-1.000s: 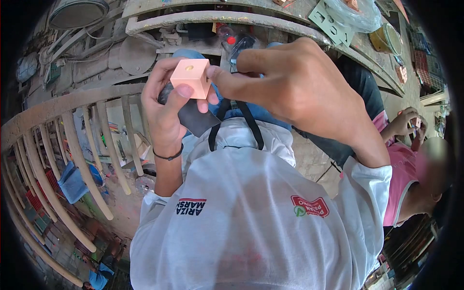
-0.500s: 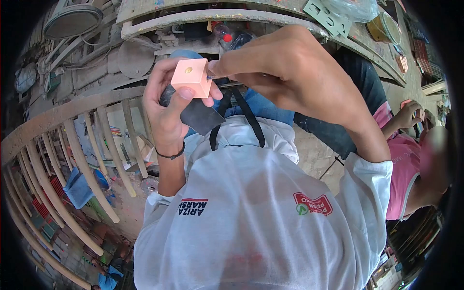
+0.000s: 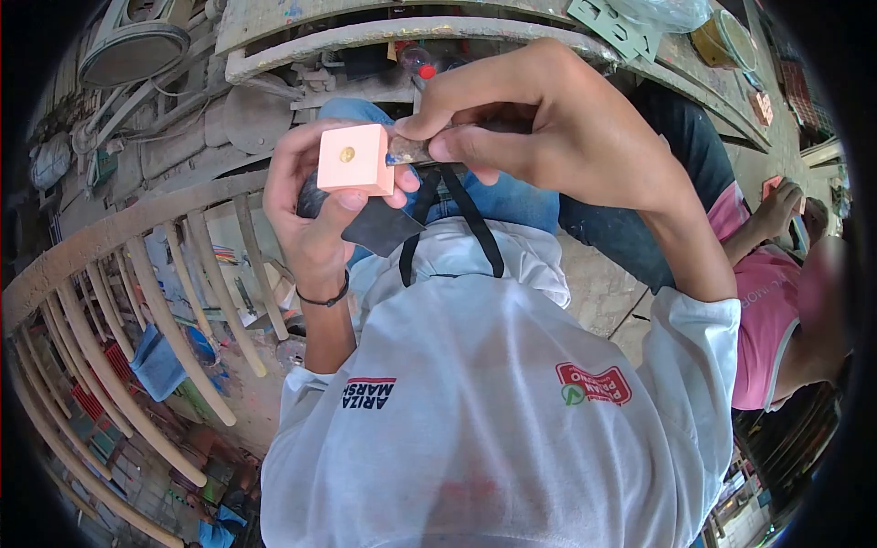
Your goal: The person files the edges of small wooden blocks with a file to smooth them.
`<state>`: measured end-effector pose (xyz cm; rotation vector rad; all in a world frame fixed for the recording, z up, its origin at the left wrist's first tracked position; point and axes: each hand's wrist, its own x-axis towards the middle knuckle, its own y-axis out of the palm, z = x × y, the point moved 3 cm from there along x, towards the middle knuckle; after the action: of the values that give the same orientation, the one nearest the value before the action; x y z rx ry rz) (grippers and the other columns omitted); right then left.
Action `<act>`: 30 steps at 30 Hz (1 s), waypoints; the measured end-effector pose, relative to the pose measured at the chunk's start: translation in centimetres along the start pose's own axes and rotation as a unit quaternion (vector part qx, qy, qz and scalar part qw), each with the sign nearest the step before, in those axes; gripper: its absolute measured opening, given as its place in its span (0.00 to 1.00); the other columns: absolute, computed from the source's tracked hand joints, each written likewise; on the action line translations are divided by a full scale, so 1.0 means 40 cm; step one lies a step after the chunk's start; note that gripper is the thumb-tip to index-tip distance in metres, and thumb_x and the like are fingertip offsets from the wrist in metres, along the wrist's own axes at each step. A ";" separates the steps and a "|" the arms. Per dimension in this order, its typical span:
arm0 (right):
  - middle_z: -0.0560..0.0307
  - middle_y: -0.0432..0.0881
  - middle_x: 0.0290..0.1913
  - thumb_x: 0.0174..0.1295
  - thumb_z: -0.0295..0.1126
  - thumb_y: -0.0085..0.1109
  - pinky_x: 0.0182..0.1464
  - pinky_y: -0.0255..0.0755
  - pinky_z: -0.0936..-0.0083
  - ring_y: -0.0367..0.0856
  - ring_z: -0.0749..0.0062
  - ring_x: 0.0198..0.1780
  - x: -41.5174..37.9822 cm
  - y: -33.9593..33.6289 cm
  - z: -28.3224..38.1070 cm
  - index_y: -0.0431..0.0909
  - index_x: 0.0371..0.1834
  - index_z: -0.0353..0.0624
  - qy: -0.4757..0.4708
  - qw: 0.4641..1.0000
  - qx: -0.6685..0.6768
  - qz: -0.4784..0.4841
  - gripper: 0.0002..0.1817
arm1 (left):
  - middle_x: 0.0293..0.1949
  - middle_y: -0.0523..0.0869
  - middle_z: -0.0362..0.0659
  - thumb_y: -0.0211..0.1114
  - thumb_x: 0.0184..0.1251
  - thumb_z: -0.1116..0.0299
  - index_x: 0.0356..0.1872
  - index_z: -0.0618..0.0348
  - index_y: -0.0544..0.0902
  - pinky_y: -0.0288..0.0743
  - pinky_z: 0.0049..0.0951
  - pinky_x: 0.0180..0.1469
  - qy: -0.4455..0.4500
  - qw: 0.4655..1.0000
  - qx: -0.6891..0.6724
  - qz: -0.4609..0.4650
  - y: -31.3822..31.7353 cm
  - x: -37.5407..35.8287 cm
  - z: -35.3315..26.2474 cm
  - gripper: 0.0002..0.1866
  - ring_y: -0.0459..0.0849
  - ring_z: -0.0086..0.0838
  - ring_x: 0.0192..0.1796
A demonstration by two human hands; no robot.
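My left hand (image 3: 306,205) is closed around a small peach-coloured block (image 3: 353,160) with a round yellowish spot on its upper face. A dark, flat, flexible sheet (image 3: 385,226) hangs below the block from the same hand. My right hand (image 3: 557,137) pinches a short, worn, brownish flat tool (image 3: 413,151) with a bluish mark near its tip. That tip meets the right side of the block; whether it enters an opening there is hidden.
A curved wooden rail with slats (image 3: 100,242) runs along my left. In front is a worn bench (image 3: 429,32); a green stencil-like sheet (image 3: 607,27) and a bucket (image 3: 722,41) lie at its right. A person in pink (image 3: 767,310) sits to my right, handling a block.
The block has turned so its spotted face points more toward me and shifted slightly left. My right hand has tilted, bringing the flat tool into view against the block's side.
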<state>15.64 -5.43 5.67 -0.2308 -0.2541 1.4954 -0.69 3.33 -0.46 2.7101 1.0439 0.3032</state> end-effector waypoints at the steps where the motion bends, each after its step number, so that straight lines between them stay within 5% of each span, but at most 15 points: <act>1: 0.61 0.80 0.25 0.57 0.17 0.57 0.24 0.67 0.83 0.71 0.84 0.22 -0.002 0.003 -0.012 0.82 0.40 0.36 0.014 0.999 0.050 -0.004 0.09 | 0.42 0.80 0.55 0.70 0.55 0.55 0.50 0.70 0.70 0.78 0.24 0.31 0.007 1.000 0.003 -0.005 0.001 0.000 -0.001 0.31 0.84 0.33 0.31; 4: 0.62 0.79 0.23 0.58 0.18 0.57 0.20 0.61 0.86 0.68 0.87 0.21 -0.006 -0.002 -0.007 0.82 0.40 0.38 0.074 0.991 0.115 -0.001 0.09 | 0.42 0.80 0.61 0.67 0.57 0.68 0.52 0.68 0.68 0.84 0.35 0.34 0.074 0.996 -0.037 0.024 -0.005 0.006 0.008 0.25 0.85 0.41 0.32; 10: 0.64 0.74 0.17 0.60 0.22 0.57 0.15 0.49 0.88 0.61 0.92 0.15 -0.016 -0.001 -0.031 0.82 0.41 0.40 0.156 0.962 0.221 0.034 0.08 | 0.49 0.76 0.66 0.68 0.57 0.71 0.54 0.63 0.67 0.86 0.37 0.39 0.160 0.984 -0.002 0.081 -0.009 0.018 0.001 0.25 0.83 0.43 0.45; 15: 0.64 0.73 0.17 0.60 0.23 0.57 0.14 0.49 0.88 0.60 0.92 0.13 -0.023 0.017 -0.031 0.80 0.44 0.38 0.190 0.928 0.320 0.025 0.09 | 0.51 0.75 0.67 0.69 0.56 0.71 0.55 0.61 0.66 0.86 0.38 0.41 0.159 0.984 -0.029 0.076 -0.017 0.017 0.012 0.27 0.81 0.45 0.49; 21: 0.62 0.76 0.20 0.61 0.23 0.58 0.16 0.54 0.88 0.64 0.90 0.16 -0.031 0.022 -0.019 0.76 0.48 0.37 0.107 0.974 0.193 -0.055 0.12 | 0.51 0.74 0.69 0.70 0.56 0.66 0.56 0.60 0.65 0.86 0.36 0.38 0.083 0.990 -0.106 0.032 -0.026 0.005 0.027 0.29 0.84 0.50 0.45; 23: 0.60 0.80 0.32 0.59 0.22 0.59 0.30 0.69 0.87 0.75 0.85 0.29 -0.034 0.025 -0.028 0.73 0.50 0.36 0.044 0.986 0.135 -0.089 0.15 | 0.51 0.74 0.69 0.70 0.56 0.64 0.56 0.60 0.64 0.87 0.35 0.37 0.064 0.991 -0.114 0.025 -0.027 0.003 0.028 0.30 0.84 0.52 0.45; 27: 0.58 0.78 0.45 0.57 0.22 0.62 0.50 0.71 0.81 0.76 0.79 0.47 -0.027 0.038 -0.039 0.72 0.52 0.35 -0.014 0.988 0.092 -0.122 0.19 | 0.50 0.74 0.68 0.70 0.57 0.61 0.57 0.61 0.65 0.87 0.30 0.37 0.023 0.985 -0.163 0.043 -0.024 0.008 0.038 0.31 0.84 0.50 0.45; 30: 0.57 0.75 0.53 0.56 0.21 0.63 0.58 0.67 0.78 0.72 0.77 0.56 -0.024 0.043 -0.029 0.72 0.53 0.35 0.068 0.986 0.106 -0.111 0.21 | 0.50 0.75 0.68 0.70 0.57 0.59 0.56 0.64 0.65 0.87 0.27 0.37 0.007 0.980 -0.196 0.046 -0.026 0.009 0.054 0.31 0.85 0.46 0.45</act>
<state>14.30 -6.26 4.04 -0.1280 -0.0079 1.2690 -0.50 4.04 -2.78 2.4041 0.7675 0.4879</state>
